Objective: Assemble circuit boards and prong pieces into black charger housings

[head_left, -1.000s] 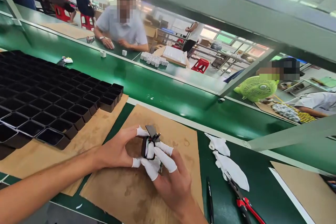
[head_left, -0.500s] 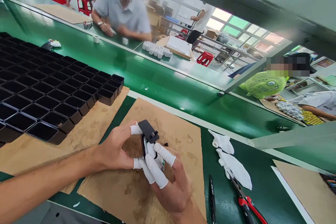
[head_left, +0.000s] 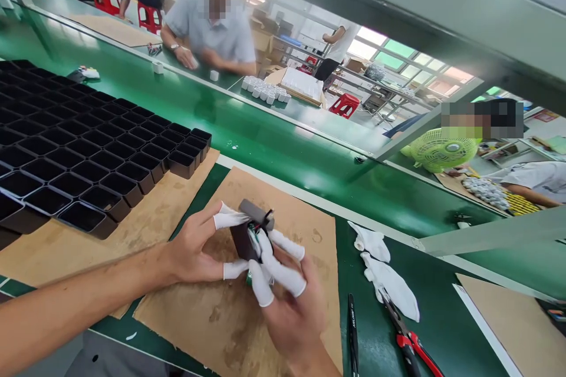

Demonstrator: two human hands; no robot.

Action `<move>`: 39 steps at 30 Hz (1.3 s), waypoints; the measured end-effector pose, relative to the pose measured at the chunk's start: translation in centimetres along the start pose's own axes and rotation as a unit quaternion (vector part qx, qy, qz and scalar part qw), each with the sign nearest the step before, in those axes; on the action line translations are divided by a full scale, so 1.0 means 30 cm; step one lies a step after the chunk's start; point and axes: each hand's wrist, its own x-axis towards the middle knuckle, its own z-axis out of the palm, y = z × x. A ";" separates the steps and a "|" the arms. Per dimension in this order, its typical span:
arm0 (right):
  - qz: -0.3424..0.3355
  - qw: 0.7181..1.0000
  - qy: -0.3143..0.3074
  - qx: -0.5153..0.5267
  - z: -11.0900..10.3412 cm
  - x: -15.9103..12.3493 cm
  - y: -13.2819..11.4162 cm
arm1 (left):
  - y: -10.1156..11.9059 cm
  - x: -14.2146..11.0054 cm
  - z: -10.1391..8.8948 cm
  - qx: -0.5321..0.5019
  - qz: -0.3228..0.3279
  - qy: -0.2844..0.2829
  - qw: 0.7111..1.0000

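Observation:
My left hand (head_left: 198,247), with white finger cots on thumb and forefinger, grips a small black plastic box (head_left: 241,239) from its left side. At the box's open right side, my right hand (head_left: 289,283) has its cot-covered fingers closed on parts in the opening. A bit of green circuit board and thin wires show there, mostly hidden by the fingers. A dark grey flat piece with black plug prongs (head_left: 256,214) sticks out above the box. Both hands are over a stained brown cardboard sheet (head_left: 190,330).
Rows of black open boxes (head_left: 106,188) stand on cardboard at left. Right of my hands lie black tweezers (head_left: 352,330), red-handled pliers (head_left: 409,336) and white cloth pieces (head_left: 391,285). Across the green bench sits a co-worker (head_left: 212,35) near white cubes (head_left: 265,89). A green fan (head_left: 446,149) stands far right.
The black box has turned, so more of its dark side wall shows. The grey pronged piece has tilted to a flatter angle. My right fingers have shifted at the opening.

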 end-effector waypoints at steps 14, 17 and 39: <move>0.450 0.800 0.011 0.396 -0.016 0.075 -0.030 | -0.005 -0.034 0.010 -0.055 -0.041 0.018 0.997; 0.487 0.769 0.068 0.409 -0.021 0.081 -0.039 | -0.013 -0.039 0.018 -0.047 -0.039 0.019 0.998; 0.077 0.995 -0.048 -0.034 -0.007 0.037 0.030 | 0.043 0.003 -0.007 -0.001 -0.187 -0.090 0.978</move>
